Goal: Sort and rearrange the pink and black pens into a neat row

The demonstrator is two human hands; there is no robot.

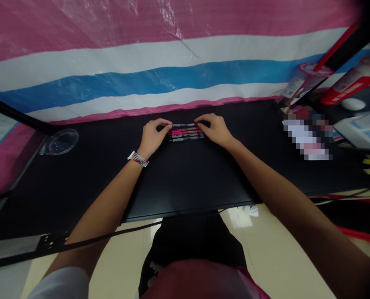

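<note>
Several pens lie side by side in a row on the black table (178,178), dark and clear ones with a pink pen (185,131) among them. At the far side of the row is a dark pen (185,125). My left hand (153,135), with a patterned band on its wrist, pinches this pen's left end between thumb and finger. On the opposite end my right hand (214,128) closes its thumb and fingers in the same way. Toward me, the nearest pen (186,139) lies below both hands, untouched.
A clear round plastic container (62,142) lies at the far left. To the right stand a clear canister with a pink lid (300,81), a red-and-white container (353,83) and a white box (363,128). A striped plastic sheet (172,74) hangs behind the table.
</note>
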